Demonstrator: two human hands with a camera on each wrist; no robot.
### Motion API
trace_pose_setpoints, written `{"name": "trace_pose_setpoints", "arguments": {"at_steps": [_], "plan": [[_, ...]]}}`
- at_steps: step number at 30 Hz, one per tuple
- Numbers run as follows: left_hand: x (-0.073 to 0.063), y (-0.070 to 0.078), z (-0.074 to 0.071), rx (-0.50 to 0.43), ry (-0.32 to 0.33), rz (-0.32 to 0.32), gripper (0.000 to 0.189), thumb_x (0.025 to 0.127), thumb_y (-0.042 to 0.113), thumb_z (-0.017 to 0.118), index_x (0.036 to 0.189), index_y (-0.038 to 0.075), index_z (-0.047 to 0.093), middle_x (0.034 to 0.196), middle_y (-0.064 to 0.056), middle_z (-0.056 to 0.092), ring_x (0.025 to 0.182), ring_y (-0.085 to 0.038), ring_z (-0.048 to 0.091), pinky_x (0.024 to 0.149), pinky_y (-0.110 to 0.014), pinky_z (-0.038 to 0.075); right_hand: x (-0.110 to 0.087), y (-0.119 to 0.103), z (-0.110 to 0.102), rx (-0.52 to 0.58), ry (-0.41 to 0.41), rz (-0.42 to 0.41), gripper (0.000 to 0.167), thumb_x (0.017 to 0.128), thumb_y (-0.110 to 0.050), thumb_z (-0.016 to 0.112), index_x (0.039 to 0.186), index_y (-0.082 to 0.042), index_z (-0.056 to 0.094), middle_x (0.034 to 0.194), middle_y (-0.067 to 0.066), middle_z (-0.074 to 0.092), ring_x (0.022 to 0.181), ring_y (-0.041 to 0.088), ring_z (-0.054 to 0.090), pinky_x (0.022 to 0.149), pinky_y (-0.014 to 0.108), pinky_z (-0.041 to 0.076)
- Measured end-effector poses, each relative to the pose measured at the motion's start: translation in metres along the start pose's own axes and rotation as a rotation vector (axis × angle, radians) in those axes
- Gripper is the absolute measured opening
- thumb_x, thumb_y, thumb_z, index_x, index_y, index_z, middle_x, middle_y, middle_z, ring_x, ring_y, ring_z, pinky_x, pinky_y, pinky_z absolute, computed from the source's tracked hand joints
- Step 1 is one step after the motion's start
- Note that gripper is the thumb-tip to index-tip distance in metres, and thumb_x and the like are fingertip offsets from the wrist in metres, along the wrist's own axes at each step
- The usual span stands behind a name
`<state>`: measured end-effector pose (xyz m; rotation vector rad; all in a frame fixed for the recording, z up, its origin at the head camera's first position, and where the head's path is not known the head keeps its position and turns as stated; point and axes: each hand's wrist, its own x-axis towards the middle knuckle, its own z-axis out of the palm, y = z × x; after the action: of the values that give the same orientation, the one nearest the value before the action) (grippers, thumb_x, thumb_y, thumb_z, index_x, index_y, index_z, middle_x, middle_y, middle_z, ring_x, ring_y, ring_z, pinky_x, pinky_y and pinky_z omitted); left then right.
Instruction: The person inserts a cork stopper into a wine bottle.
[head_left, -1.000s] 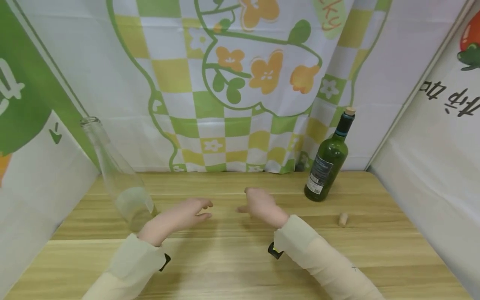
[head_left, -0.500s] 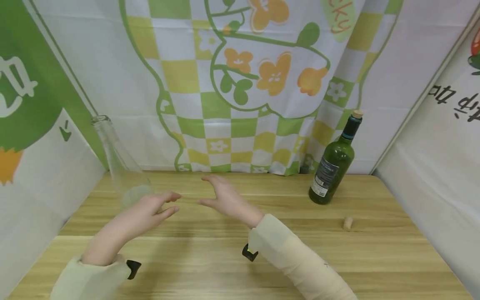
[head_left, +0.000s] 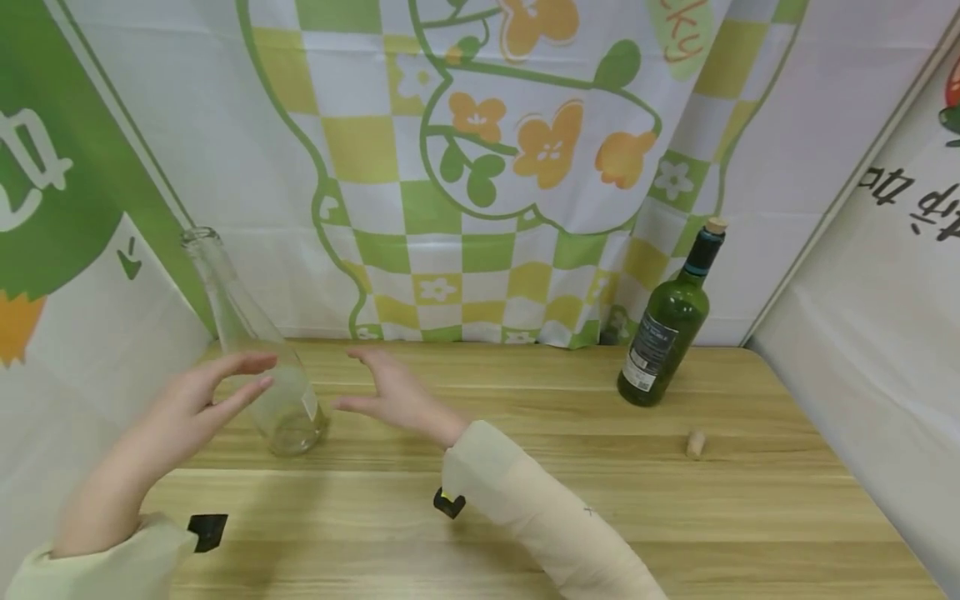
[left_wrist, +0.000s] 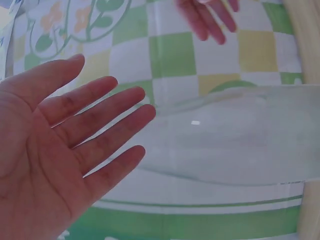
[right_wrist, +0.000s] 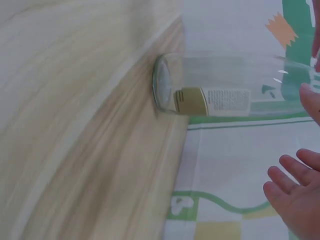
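Note:
A tall clear glass bottle point(head_left: 292, 408) stands upright on the left of the table, its mouth uncorked. My left hand point(head_left: 187, 400) is left of it with fingers extended, and its fingertips overlap the glass in the head view. In the left wrist view the palm of that left hand point(left_wrist: 65, 140) faces the camera, beside the bottle's narrowing shoulder point(left_wrist: 215, 135). On the bottle's other side is my right hand point(head_left: 401, 398), thumb and fingers spread towards it with a gap between. A small label point(right_wrist: 227, 101) shows low on the glass in the right wrist view.
A green wine bottle point(head_left: 666, 325) with a cork point(head_left: 716, 226) in its mouth stands at the back right. Nearer the front lies a loose cork point(head_left: 696, 444) on the wooden table point(head_left: 525, 500). Printed cloth point(head_left: 480, 250) hangs along the back edge.
Both hands have moved left, the left hand to the clear bottle's far left side and the right hand closer to its right. Their fingers have spread wider. The bottles stay in place.

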<state>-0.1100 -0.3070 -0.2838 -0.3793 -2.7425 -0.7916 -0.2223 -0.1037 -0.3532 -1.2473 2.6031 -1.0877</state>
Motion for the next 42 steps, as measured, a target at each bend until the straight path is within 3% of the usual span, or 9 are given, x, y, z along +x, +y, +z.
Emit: {"name": "trace_pose_setpoints", "arguments": {"at_steps": [3, 6, 9, 13, 17, 21, 25, 32, 42], "plan": [[-0.004, -0.008, -0.006, -0.001, 0.064, -0.031, 0.031, 0.095, 0.019, 0.050, 0.122, 0.005, 0.054, 0.119, -0.004, 0.059, 0.108, -0.028, 0.049, 0.074, -0.055, 0.045, 0.006, -0.004, 0.010, 0.041, 0.002, -0.009, 0.071, 0.083, -0.038, 0.066, 0.138, -0.006, 0.035, 0.138, 0.007, 0.041, 0.123, 0.017, 0.041, 0.100, 0.024, 0.033], [-0.007, -0.012, -0.010, -0.027, 0.142, -0.065, 0.030, 0.095, 0.020, 0.049, 0.122, 0.009, 0.055, 0.113, 0.022, 0.054, 0.109, -0.003, 0.047, 0.079, -0.044, 0.045, 0.011, -0.007, 0.019, 0.088, 0.026, -0.007, 0.071, 0.082, -0.038, 0.066, 0.138, -0.007, 0.035, 0.137, 0.006, 0.043, 0.121, 0.015, 0.043, 0.098, 0.022, 0.035], [-0.008, -0.012, -0.012, -0.073, 0.234, -0.086, 0.029, 0.095, 0.020, 0.050, 0.120, 0.008, 0.057, 0.104, 0.037, 0.047, 0.102, 0.014, 0.042, 0.084, -0.021, 0.041, 0.017, -0.010, 0.028, 0.158, 0.046, 0.009, 0.072, 0.081, -0.037, 0.068, 0.138, -0.007, 0.035, 0.136, 0.004, 0.043, 0.121, 0.014, 0.043, 0.097, 0.022, 0.035], [-0.004, -0.011, -0.011, -0.158, 0.364, -0.146, 0.027, 0.093, 0.020, 0.053, 0.114, 0.004, 0.058, 0.098, 0.035, 0.052, 0.094, 0.018, 0.045, 0.075, -0.001, 0.034, 0.024, -0.013, 0.036, 0.251, 0.055, 0.045, 0.075, 0.079, -0.036, 0.070, 0.139, -0.009, 0.033, 0.137, 0.003, 0.042, 0.122, 0.015, 0.043, 0.097, 0.023, 0.036], [0.002, -0.014, -0.010, -0.319, 0.447, -0.272, 0.026, 0.090, 0.025, 0.058, 0.112, 0.011, 0.059, 0.095, 0.030, 0.055, 0.092, 0.013, 0.050, 0.074, -0.002, 0.036, 0.030, -0.015, 0.041, 0.312, 0.067, 0.089, 0.076, 0.078, -0.035, 0.071, 0.139, -0.010, 0.032, 0.138, 0.003, 0.041, 0.122, 0.017, 0.042, 0.098, 0.025, 0.035], [0.008, -0.023, -0.008, -0.668, 0.501, -0.292, 0.025, 0.087, 0.017, 0.062, 0.111, 0.014, 0.058, 0.099, 0.019, 0.060, 0.094, 0.006, 0.053, 0.076, -0.005, 0.038, 0.035, -0.017, 0.046, 0.373, 0.070, 0.111, 0.078, 0.078, -0.034, 0.071, 0.140, -0.011, 0.030, 0.139, 0.001, 0.039, 0.124, 0.016, 0.041, 0.099, 0.026, 0.035], [0.014, -0.032, -0.002, -0.940, 0.500, -0.245, 0.028, 0.087, 0.011, 0.062, 0.113, 0.014, 0.054, 0.104, 0.010, 0.059, 0.098, 0.002, 0.052, 0.081, -0.008, 0.038, 0.042, -0.019, 0.053, 0.430, 0.062, 0.110, 0.081, 0.078, -0.033, 0.072, 0.142, -0.012, 0.028, 0.141, 0.001, 0.037, 0.126, 0.017, 0.039, 0.099, 0.026, 0.035], [0.027, -0.042, 0.007, -1.257, 0.340, -0.090, 0.026, 0.093, 0.004, 0.048, 0.118, 0.006, 0.042, 0.111, 0.001, 0.054, 0.104, -0.005, 0.054, 0.103, -0.021, 0.028, 0.049, -0.025, 0.065, 0.410, 0.113, 0.116, 0.083, 0.075, -0.028, 0.075, 0.141, -0.010, 0.028, 0.137, 0.007, 0.042, 0.123, 0.022, 0.042, 0.096, 0.023, 0.036], [0.033, -0.037, 0.015, -1.059, 0.299, -0.195, 0.022, 0.093, 0.015, 0.052, 0.115, 0.019, 0.048, 0.113, 0.011, 0.054, 0.119, -0.009, 0.037, 0.111, -0.028, 0.004, 0.048, -0.028, 0.075, 0.402, 0.142, 0.050, 0.076, 0.073, -0.029, 0.077, 0.137, -0.020, 0.038, 0.124, 0.003, 0.043, 0.110, 0.015, 0.043, 0.085, 0.020, 0.040]]}}
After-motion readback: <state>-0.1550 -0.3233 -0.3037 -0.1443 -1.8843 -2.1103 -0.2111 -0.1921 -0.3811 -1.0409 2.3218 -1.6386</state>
